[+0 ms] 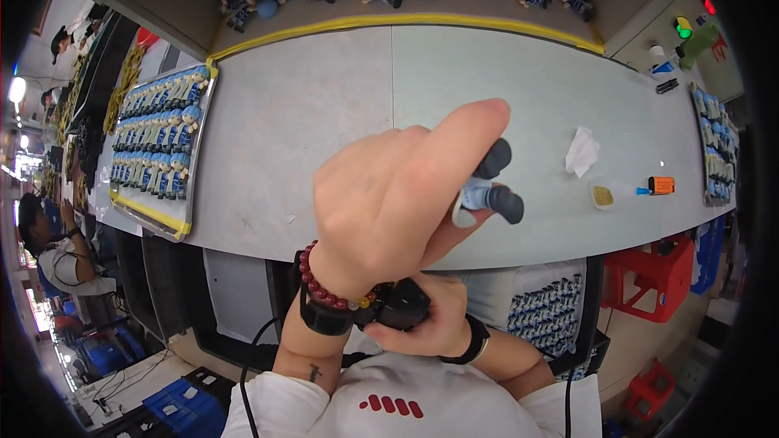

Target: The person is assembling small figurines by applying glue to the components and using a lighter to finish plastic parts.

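My left hand (381, 195) is raised over the worktable, closed around a small figurine (479, 195). Its dark shoes and light-blue legs stick out between thumb and fingers; the rest is hidden in my grip. A beaded bracelet (324, 296) and a black strap circle that wrist. Close below, my right hand (434, 316) is closed on a black box-shaped device (403, 305) at the left wrist. A black band (477, 339) is on my right wrist.
Finished-looking figurines stand in rows in a tray (195, 154) at left; another tray (702, 146) is at far right. Loose figurines fill a yellow-edged shelf (324, 28). Crumpled tissue (582, 152), a small dish (601, 197) and an orange object (662, 185) lie right. A red stool (645, 280) stands below.
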Demonstrator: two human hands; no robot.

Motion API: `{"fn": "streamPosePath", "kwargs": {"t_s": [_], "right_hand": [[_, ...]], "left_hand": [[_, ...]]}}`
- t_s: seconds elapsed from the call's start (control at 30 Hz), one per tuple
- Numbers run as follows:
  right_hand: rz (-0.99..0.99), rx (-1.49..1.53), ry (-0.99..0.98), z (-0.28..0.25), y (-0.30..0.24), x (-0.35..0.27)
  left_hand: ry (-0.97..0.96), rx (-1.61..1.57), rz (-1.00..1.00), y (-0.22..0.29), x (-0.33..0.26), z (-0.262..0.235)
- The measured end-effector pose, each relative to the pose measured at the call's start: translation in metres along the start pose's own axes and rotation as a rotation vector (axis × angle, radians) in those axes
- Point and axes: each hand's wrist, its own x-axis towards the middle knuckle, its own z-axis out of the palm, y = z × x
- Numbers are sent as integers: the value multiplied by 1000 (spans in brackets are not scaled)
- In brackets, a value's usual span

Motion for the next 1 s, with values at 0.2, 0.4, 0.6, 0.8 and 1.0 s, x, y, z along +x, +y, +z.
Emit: {"fn": "streamPosePath", "kwargs": {"t_s": [0.2,0.4,0.6,0.8,1.0], "right_hand": [[124,-74,-73,3,0,-2],[118,-183,-218,-25,-11,-1],[-97,-263,41,-90,-23,-18],[-223,-604,923,-153,-9,-16],[-101,-635,880,-168,-6,5]], "left_hand": [[266,-1042,-601,13,1,-2],[109,-1085,-834,12,-17,-19],[97,-1298,-1080,4,-42,-27],[42,-1748,-1295,19,-47,-11],[-211,-1425,-1135,29,-57,-3]]}}
